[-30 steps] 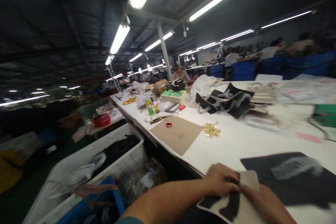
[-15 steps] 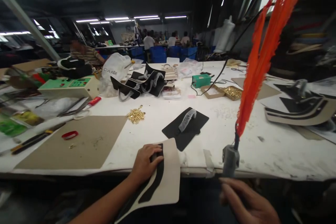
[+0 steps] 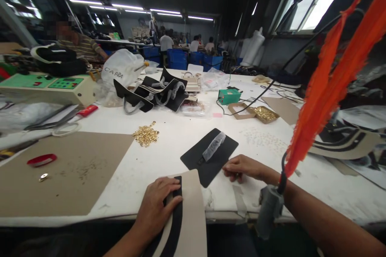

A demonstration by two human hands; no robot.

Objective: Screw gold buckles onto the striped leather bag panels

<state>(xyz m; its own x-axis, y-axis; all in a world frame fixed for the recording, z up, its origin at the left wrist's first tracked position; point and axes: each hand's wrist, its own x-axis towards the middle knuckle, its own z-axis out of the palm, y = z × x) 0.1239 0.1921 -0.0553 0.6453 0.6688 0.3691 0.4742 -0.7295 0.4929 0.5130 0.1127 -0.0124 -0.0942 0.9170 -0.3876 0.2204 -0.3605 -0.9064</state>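
My left hand point(image 3: 158, 202) is closed around the upper edge of a beige panel point(image 3: 194, 213) with a curved black strip point(image 3: 176, 219), held at the table's front edge. My right hand point(image 3: 239, 166) reaches over the table, its fingers curled and pinched at the right edge of a black panel point(image 3: 193, 156). That panel lies on the white tabletop and carries a handle point(image 3: 214, 145) wrapped in clear film. A grey-taped tool point(image 3: 269, 209) hangs from an orange strand bundle point(image 3: 319, 84) in front of my right forearm.
Gold metal pieces point(image 3: 146, 134) lie in a pile beyond my left hand. To the left is a brown board point(image 3: 75, 168) with a red ring point(image 3: 41, 160). Behind stand black handled panels point(image 3: 157, 92), a green box point(image 3: 229, 96) and a carton of gold parts point(image 3: 265, 114).
My right hand has moved from below the hanging tool, forward and left to the black panel's edge. The tool and orange strands have shifted right in view. My left hand keeps its hold.
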